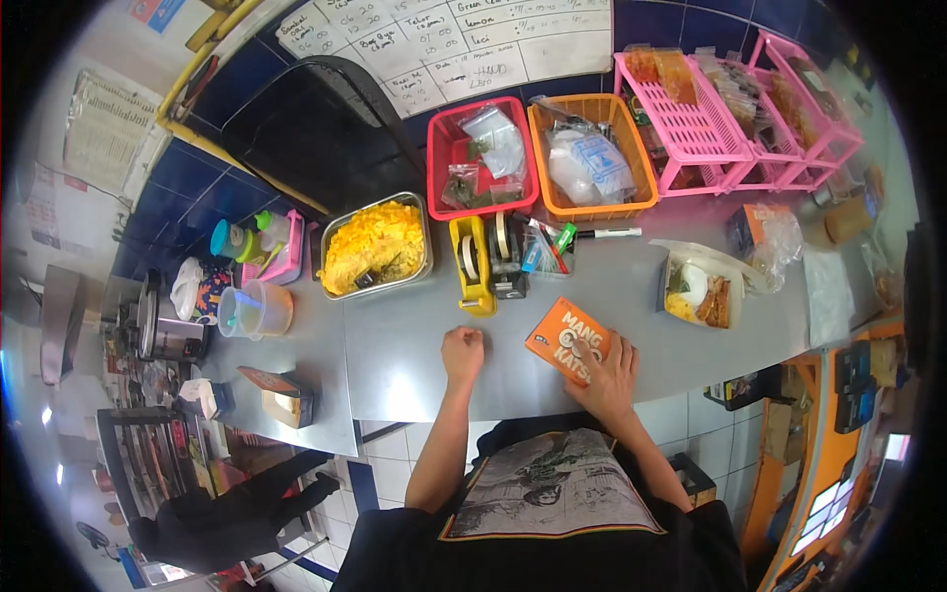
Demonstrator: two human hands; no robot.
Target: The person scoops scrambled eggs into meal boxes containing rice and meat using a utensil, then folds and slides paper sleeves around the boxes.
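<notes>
My right hand (pixel 607 379) grips the orange box (pixel 560 333) by its right end on the counter (pixel 404 365), apparently to steady it. My left hand (pixel 463 356), curled closed, shows nothing held.

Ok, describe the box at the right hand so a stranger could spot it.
On the grey metal counter, near the person's side, the right hand lies on an orange box. Unlike the open food box further right, it is shut, with white lettering on top.
</notes>
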